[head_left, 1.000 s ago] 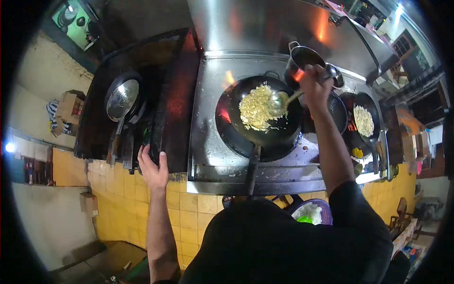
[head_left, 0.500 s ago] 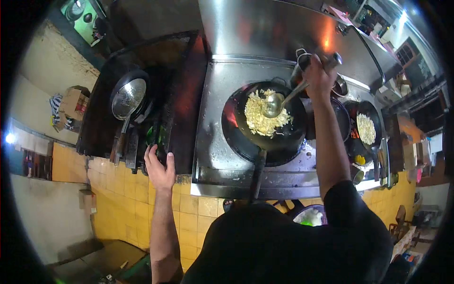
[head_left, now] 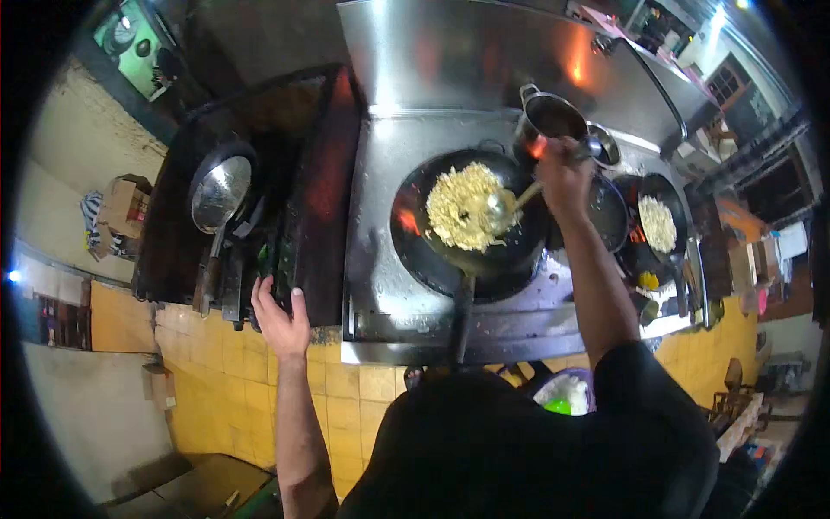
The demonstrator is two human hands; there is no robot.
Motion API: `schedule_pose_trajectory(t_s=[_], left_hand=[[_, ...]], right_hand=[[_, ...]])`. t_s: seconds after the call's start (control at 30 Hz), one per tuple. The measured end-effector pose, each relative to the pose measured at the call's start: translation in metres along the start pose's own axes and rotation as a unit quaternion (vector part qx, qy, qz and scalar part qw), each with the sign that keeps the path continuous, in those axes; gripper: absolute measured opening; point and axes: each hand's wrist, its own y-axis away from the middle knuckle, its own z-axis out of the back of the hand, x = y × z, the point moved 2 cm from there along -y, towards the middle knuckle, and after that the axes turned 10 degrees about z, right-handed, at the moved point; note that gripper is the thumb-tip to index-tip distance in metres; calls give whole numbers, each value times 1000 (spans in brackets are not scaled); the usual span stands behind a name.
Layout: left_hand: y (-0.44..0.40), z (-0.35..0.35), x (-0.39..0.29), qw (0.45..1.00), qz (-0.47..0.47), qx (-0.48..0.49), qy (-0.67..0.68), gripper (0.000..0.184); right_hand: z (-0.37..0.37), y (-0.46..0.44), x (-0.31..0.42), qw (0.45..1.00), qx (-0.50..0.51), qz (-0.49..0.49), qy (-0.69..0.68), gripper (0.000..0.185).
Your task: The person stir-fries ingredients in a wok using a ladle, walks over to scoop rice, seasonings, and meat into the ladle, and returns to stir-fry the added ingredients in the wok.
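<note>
My right hand is wrapped round the handle of a metal ladle. The ladle's bowl rests in pale yellow, crumbly food inside a black wok. This wok sits over a burner, and its long handle points toward my body. My left hand holds nothing, its fingers apart. It hovers at the front edge of the dark stove, and I cannot tell whether it touches it. Beyond my right hand stands a metal pot.
On the left stove lies a strainer-like round pan with a long handle. At right, a second pan holds white food. A faucet pipe arches at the back right. Below the counter stands a purple-rimmed tub.
My right hand has come down and nearer to me, shifting the ladle toward the right side of the food. The view has shifted slightly. My left hand stays open near the stove edge.
</note>
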Motion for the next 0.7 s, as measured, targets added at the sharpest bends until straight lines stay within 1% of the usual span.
schedule_pose_trajectory(t_s=[0.03, 0.07, 0.1, 0.13, 0.2, 0.23, 0.27, 0.33, 0.37, 0.4, 0.47, 0.5, 0.57, 0.6, 0.63, 0.7], left_hand=[[2, 2, -3, 1000, 10, 5, 24, 53], [5, 2, -5, 1000, 8, 10, 25, 53], [3, 1, -7, 1000, 5, 13, 22, 53], [2, 3, -7, 1000, 3, 19, 15, 53], [-3, -1, -4, 1000, 9, 10, -1, 54], [-2, -1, -5, 1000, 12, 7, -2, 54], [2, 2, -4, 1000, 11, 13, -6, 54], [0, 0, -2, 1000, -2, 3, 1, 54], [2, 1, -2, 1000, 0, 10, 0, 54], [2, 1, -1, 1000, 6, 12, 0, 53], [5, 3, -2, 1000, 11, 11, -8, 53], [6, 4, -2, 1000, -5, 17, 7, 53], [-1, 1, -6, 999, -21, 1, 29, 53], [2, 3, -5, 1000, -12, 8, 15, 53], [1, 2, -4, 1000, 0, 7, 4, 52], [2, 1, -3, 1000, 1, 4, 8, 52]], right_hand=[[8, 11, -24, 1000, 12, -2, -4, 20], [8, 12, -29, 999, 30, 5, -15, 23], [12, 7, -31, 999, 22, -2, -29, 24], [17, 9, -15, 999, 20, 0, -30, 24], [24, -1, 17, 999, -6, 49, 2, 23], [27, 1, -18, 994, -61, 70, 61, 19], [34, 12, -31, 994, -68, 58, 70, 19], [22, 2, -39, 1000, -15, 8, 18, 17], [27, 0, -22, 999, 5, 18, 40, 17], [17, -9, -26, 999, 12, 24, 33, 17], [15, -4, -41, 997, -58, 51, 14, 18], [20, -4, -65, 976, 32, 115, 181, 19], [4, -22, -36, 981, 28, 113, 153, 20], [-5, -22, -26, 986, 26, 97, 129, 20], [-18, -27, -28, 987, 29, 101, 125, 20], [-29, -23, -39, 1000, -8, 6, 3, 24]])
